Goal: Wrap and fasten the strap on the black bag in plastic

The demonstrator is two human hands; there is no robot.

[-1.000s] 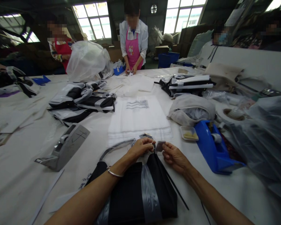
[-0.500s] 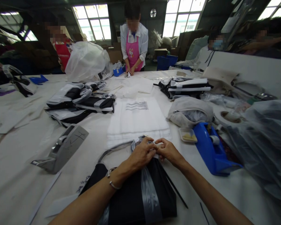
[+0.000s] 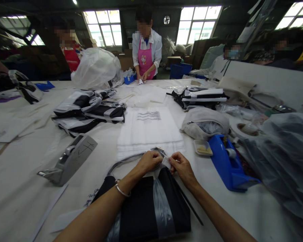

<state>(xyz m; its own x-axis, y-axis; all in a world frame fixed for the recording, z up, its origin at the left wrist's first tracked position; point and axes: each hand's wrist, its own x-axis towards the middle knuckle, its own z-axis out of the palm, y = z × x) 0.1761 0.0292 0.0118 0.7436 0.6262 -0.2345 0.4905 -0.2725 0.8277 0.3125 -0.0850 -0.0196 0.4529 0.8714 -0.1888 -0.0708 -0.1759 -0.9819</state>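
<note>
A black bag (image 3: 137, 201) lies right in front of me, a band of clear plastic film (image 3: 163, 210) running down its front. Its strap (image 3: 116, 164), wrapped in clear film, arcs up from the left side to my hands. My left hand (image 3: 149, 162) is closed in a pinch on the wrapped strap near the bag's top. Just to its right, my right hand (image 3: 181, 167) pinches a small whitish wrapping piece (image 3: 166, 162) at the strap end. A thin black strap (image 3: 192, 208) hangs down the bag's right side. The fingertips partly hide what they grip.
White sheets (image 3: 148, 132) are stacked beyond the bag. A grey tape dispenser (image 3: 69, 159) stands left, a blue one (image 3: 229, 164) right, beside a small plastic tray (image 3: 203, 148). Wrapped black bags (image 3: 91, 111) lie farther off. A person in a pink apron (image 3: 145, 58) works across the table.
My left hand has drawn slightly left, opening a gap between the hands. The whitish piece now shows at my right fingertips. The view has shifted slightly.
</note>
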